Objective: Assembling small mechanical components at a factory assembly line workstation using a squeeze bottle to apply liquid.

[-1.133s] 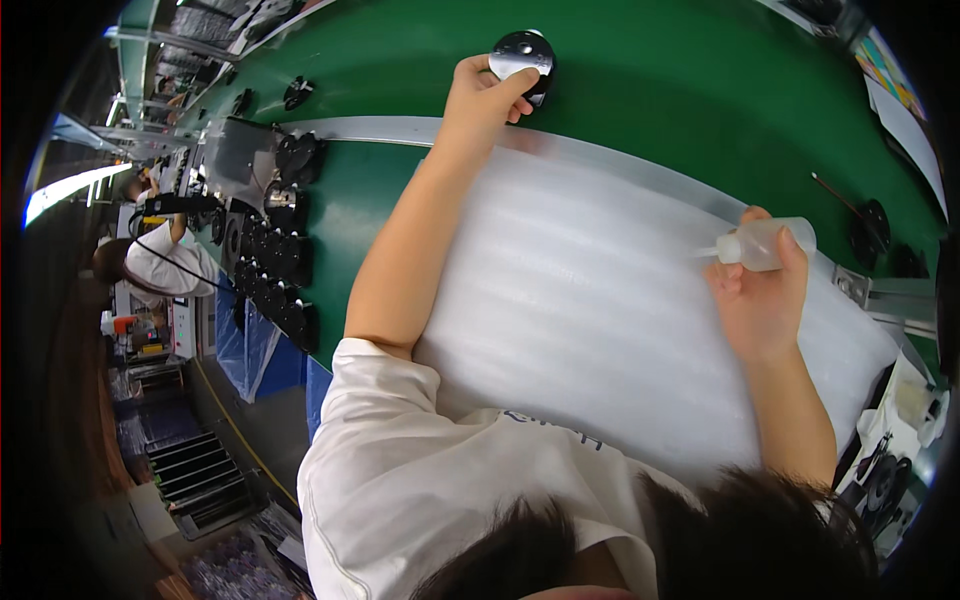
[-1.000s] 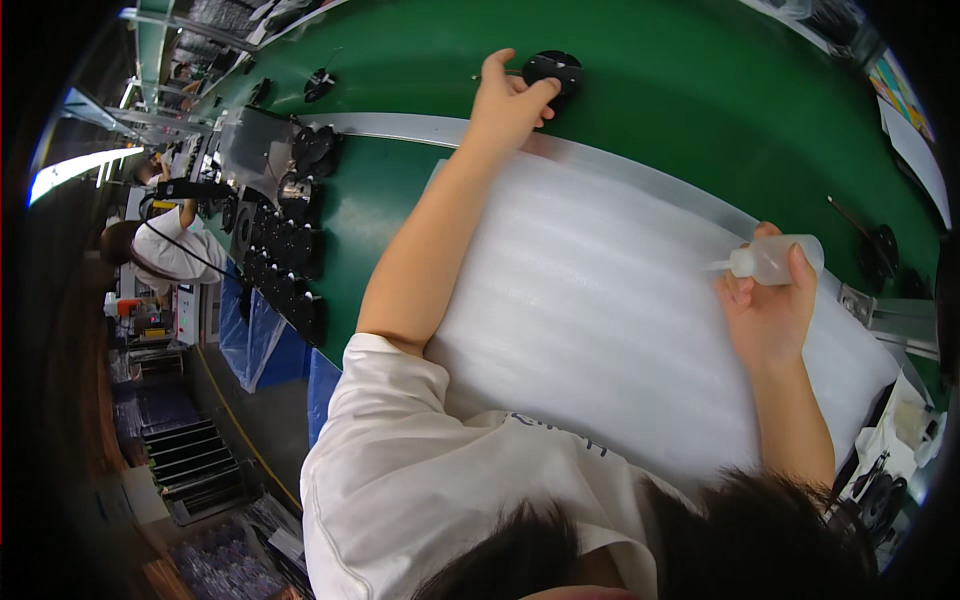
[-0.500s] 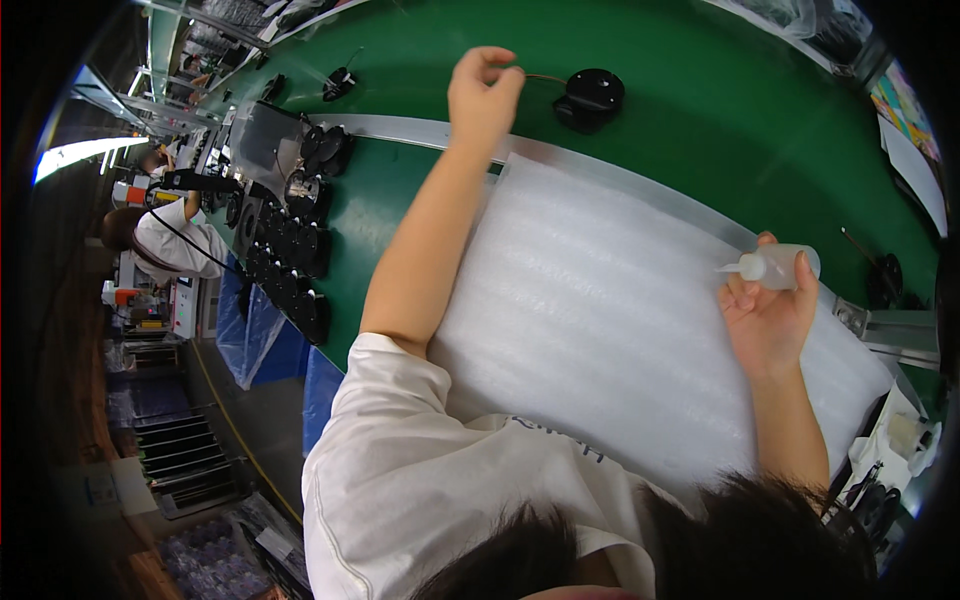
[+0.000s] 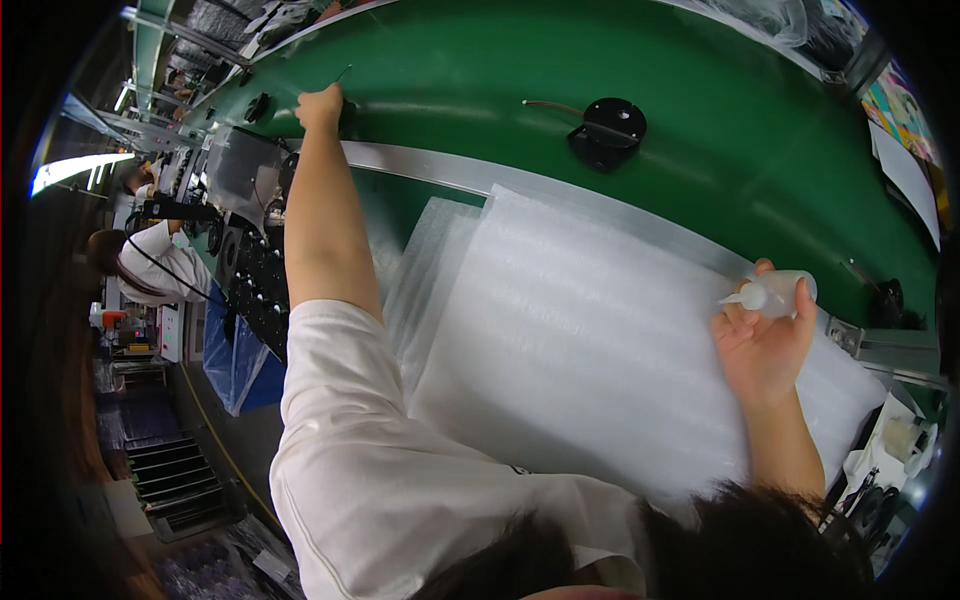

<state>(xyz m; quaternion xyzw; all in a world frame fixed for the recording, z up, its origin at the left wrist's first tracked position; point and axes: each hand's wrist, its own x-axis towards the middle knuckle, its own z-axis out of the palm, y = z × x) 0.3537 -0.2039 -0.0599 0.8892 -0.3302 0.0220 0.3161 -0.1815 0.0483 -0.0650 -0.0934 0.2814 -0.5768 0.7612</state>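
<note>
My left arm stretches to the far left of the green bench, and my left hand (image 4: 321, 106) is closed at a small black part (image 4: 347, 115) with a thin wire sticking up. The hand hides much of that part and the fingertips. On the right, my right hand (image 4: 765, 335) grips a translucent squeeze bottle (image 4: 785, 293) with its nozzle pointing left. Below the bottle lies a stack of white foam sheets (image 4: 590, 340). Beyond the foam, a round black part (image 4: 613, 122) with a reddish-brown wire rests on the green surface, near neither hand.
A metal rail (image 4: 430, 165) runs between the foam and the far green surface (image 4: 450, 60). Several black parts (image 4: 258, 290) crowd the left side beside a grey bin (image 4: 240, 170). Another wired black part (image 4: 886, 300) lies at the far right. A co-worker (image 4: 160, 260) is at left.
My left hand has moved left, from beside the wire of the middle black part to the wired part at far left. The right hand still holds the bottle. The view has shifted slightly.
</note>
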